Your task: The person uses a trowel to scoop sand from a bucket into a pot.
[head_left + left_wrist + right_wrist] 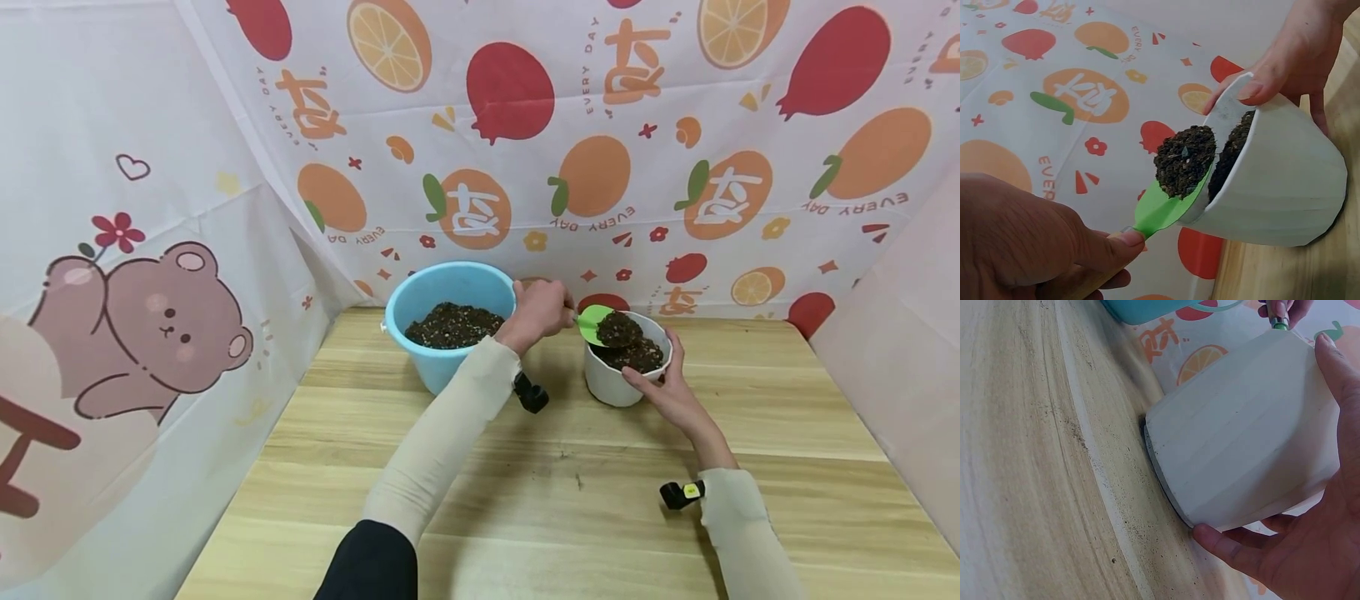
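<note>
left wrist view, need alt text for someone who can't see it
A left hand holds a green scoop heaped with dark soil at the rim of a white pot, which the right hand grips at its rim. A fruit-print cloth hangs behind.

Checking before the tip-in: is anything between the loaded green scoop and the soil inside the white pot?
Nothing visible is. The green scoop, gripped by the left hand, hangs heaped with soil right over the rim of the white pot. The right hand holds the pot's outer wall, clear of the opening.
</note>
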